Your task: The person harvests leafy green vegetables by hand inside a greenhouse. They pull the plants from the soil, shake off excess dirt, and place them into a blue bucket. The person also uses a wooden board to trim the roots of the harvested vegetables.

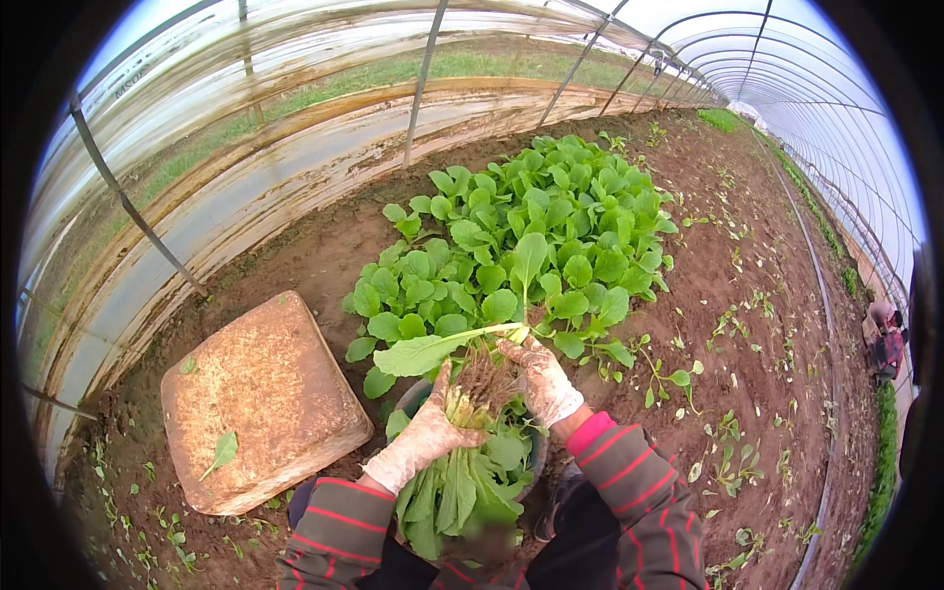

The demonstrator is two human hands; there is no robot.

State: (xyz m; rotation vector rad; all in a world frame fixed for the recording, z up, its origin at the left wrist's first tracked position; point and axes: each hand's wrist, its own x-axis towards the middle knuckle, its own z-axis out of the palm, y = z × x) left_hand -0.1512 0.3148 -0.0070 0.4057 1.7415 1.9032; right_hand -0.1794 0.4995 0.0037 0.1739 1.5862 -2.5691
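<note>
My left hand (423,441), in a soiled white glove, is closed around a bunch of leafy greens (462,492). The bunch is held roots up, its leaves hanging down toward me. Just to the right, my gloved right hand (544,382) pinches a leafy green plant (433,352) by its pale stem end. One of its leaves points left over the roots of the bunch, another stands upward. Below both hands is a round dark tub (538,458) with more greens in it, mostly hidden by the bunch and my hands.
A dense bed of growing greens (531,216) lies just ahead. At left rests a muddy foam box-like block (261,393) with a loose leaf on top. Scattered small plants dot the soil (728,324) at right, beside a thin hose (826,324). A plastic tunnel wall (295,147) curves along the left.
</note>
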